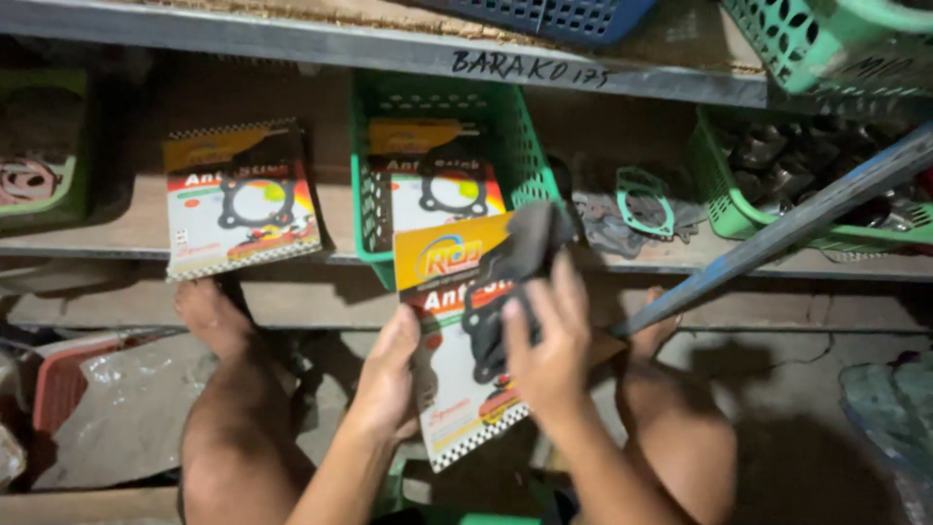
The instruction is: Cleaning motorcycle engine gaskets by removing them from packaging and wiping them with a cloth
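My left hand [389, 374] grips the left edge of a flat gasket packet [442, 321], a yellow, red and white card with a checkered border. My right hand [549, 340] lies on the packet's right side and its fingers pinch a dark gasket piece [515, 258] that sticks out above the card. Both hands are held in front of a low shelf, above my bare knees.
A green basket [520, 146] on the shelf holds a similar packet [437, 190]; another packet [238, 199] leans to its left. Loose gaskets [632, 214] and a green basket of metal parts [719, 194] sit right. A blue-grey bar [777, 233] slants across.
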